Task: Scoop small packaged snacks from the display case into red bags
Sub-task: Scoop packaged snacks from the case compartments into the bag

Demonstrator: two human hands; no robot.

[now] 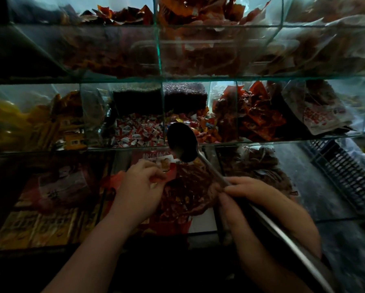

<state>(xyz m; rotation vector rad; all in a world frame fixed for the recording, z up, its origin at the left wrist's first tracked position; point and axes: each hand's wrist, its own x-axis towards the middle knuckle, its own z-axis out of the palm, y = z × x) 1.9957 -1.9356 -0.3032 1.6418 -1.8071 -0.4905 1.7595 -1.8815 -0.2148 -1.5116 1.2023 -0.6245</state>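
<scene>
Left of the spoon [182, 142], our left hand [141, 180] pinches the edge of the red bag [172, 172], and we cannot tell how much is inside it. The spoon looks empty and hangs above the bag, in front of the little red-and-white snacks [139, 132] in the display case [219, 78]. Right of the spoon, our right hand [247, 191] grips its handle, so we think more scooping is left.

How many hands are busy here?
2. The left hand, at centre, pinches the red bag. The right hand, just right of it, grips the ladle by its handle. No others seem hidden.
</scene>
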